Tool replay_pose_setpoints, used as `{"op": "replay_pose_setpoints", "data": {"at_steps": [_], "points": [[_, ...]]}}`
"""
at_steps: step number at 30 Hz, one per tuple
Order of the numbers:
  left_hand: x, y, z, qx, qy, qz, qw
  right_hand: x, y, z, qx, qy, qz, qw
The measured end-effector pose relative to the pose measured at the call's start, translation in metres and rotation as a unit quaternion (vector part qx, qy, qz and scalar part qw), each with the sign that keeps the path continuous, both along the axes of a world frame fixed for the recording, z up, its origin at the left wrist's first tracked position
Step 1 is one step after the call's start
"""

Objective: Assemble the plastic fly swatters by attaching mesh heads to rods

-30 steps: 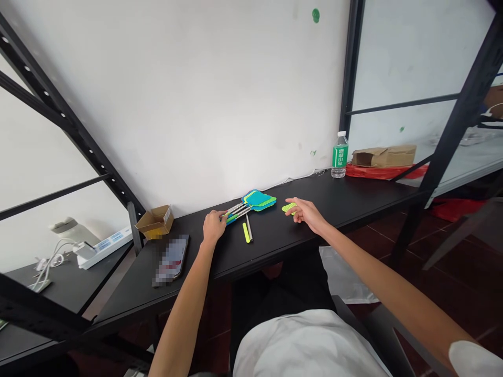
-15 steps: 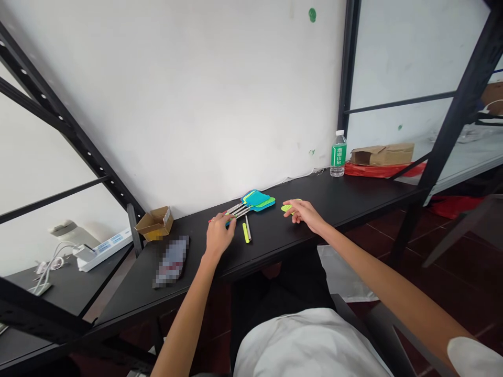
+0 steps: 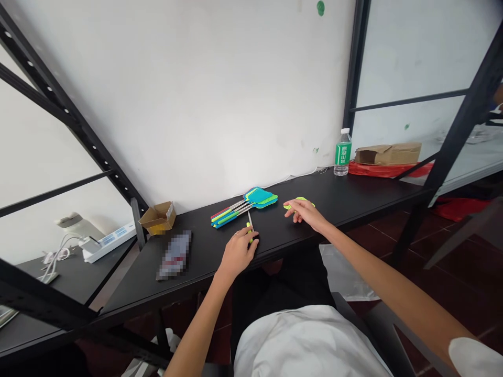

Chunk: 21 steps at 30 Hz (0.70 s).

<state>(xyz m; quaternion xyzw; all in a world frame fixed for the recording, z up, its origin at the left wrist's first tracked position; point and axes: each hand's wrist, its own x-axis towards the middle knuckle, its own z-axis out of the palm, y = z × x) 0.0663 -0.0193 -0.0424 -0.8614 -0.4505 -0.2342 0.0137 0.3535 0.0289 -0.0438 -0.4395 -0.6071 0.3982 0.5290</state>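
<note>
My left hand [image 3: 238, 252] is at the front of the black desk, its fingers curled over a short yellow-green handle [image 3: 249, 225]. A thin metal rod [image 3: 250, 217] lies right beside that handle. My right hand [image 3: 305, 213] hovers over or rests on a yellow-green fly swatter head [image 3: 301, 199], partly covering it; its fingers are apart and slightly bent. Whether they touch the head cannot be made out. Behind my left hand lies a pile of fly swatters [image 3: 259, 196] with blue and green heads, metal shafts and coloured handles pointing left.
An open cardboard box [image 3: 158, 219] and a blurred-out flat item [image 3: 175, 255] are on the desk's left part. A water bottle [image 3: 342, 153] stands at the back right, near another carton [image 3: 389, 154] on red plastic. A power strip [image 3: 112, 242] lies farther left.
My left hand has left the swatter pile's handles and moved right and nearer to me, onto the loose yellow-green handle. The right hand stays by the swatter head.
</note>
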Motion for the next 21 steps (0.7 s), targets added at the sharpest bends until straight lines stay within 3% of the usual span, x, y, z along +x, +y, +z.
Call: {"op": "replay_pose_setpoints", "data": {"at_steps": [11, 21], "points": [[-0.001, -0.011, 0.004, 0.012, -0.016, -0.010, 1.000, -0.003, 0.003, -0.007, 0.007, -0.067, 0.002, 0.998], [-0.003, -0.013, 0.006, 0.001, -0.028, -0.024, 0.999, -0.006, 0.004, -0.010, 0.095, -0.178, -0.025, 0.979]]}}
